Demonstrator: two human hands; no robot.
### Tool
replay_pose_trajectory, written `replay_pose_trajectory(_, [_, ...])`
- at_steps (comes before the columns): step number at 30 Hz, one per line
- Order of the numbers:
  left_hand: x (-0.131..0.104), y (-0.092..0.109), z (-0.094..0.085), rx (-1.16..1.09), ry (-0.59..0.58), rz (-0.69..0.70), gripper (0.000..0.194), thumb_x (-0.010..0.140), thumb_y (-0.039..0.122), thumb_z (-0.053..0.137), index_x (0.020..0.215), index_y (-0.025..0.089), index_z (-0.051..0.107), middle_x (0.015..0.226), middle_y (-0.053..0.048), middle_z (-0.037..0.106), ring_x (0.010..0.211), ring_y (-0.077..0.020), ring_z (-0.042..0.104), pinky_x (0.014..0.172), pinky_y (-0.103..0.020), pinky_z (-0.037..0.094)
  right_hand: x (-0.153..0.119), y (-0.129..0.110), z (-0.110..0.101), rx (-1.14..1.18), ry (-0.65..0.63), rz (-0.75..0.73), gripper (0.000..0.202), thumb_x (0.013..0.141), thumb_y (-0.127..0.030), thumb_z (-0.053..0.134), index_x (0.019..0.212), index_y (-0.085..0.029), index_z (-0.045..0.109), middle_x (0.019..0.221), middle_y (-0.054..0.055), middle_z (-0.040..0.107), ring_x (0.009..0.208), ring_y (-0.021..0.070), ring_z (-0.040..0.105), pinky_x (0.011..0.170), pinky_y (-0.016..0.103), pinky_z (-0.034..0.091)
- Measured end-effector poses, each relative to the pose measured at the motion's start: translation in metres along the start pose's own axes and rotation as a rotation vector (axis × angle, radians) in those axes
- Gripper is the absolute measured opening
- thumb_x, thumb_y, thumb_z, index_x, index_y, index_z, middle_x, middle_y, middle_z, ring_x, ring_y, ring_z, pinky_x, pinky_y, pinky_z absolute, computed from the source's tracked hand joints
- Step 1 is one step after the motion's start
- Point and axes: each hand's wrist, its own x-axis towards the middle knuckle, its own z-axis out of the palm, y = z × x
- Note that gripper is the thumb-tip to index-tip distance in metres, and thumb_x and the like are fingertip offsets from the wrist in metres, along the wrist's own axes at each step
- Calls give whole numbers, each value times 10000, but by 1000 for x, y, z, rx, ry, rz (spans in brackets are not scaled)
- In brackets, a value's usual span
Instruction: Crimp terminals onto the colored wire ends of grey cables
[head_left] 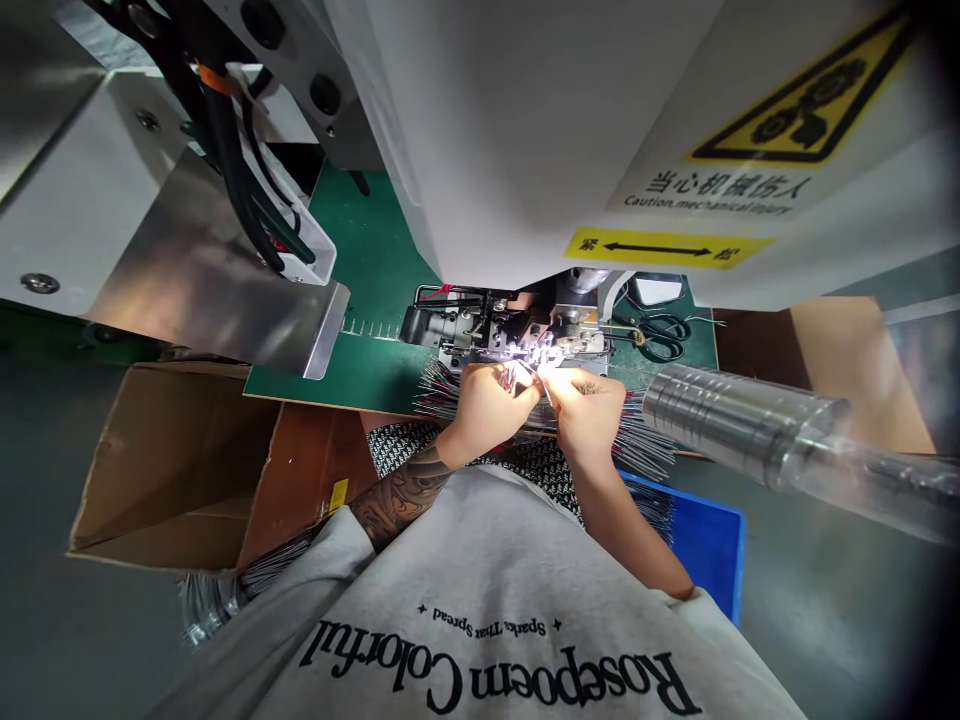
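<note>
Both hands meet at the brightly lit front of a small machine head [525, 335]. My left hand [487, 408] has thumb and fingers pinched together, with thin wires at the fingertips. Close beside it, my right hand [583, 408] is also closed, its fingertips around a thin light-coloured wire end. What exactly lies between the fingertips is too small to tell. Under and beside both hands spreads a bundle of grey wires [643, 440] with some red ends, which also shows left of my left hand.
Green table [367, 250] carries black-handled scissors [660, 335]. A white machine housing [525, 130] hangs overhead. Cardboard boxes stand left [172, 460] and right [862, 370]. A clear cylinder [750, 420] juts in at right, above a blue bin [712, 545]. More wires [217, 595] lie lower left.
</note>
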Motion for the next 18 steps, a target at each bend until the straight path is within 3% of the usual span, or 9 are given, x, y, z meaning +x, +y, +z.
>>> replay_pose_trajectory(6, [-1, 2, 2, 51, 26, -35, 452, 837, 305, 806, 546, 235, 467, 488, 48, 495, 484, -113, 387, 524, -322, 311, 6, -5, 2, 21, 4, 50, 472, 785, -371, 856, 464, -271, 524, 501, -27, 532, 560, 158, 533, 581, 327, 561])
replay_pose_trajectory(18, [-2, -1, 2, 45, 28, -26, 438, 837, 270, 810, 562, 241, 470, 488, 47, 492, 476, -123, 389, 518, -340, 316, 6, -4, 1, -25, -1, 22, 393, 822, -367, 856, 523, -251, 629, 554, -9, 625, 592, 177, 616, 612, 344, 602])
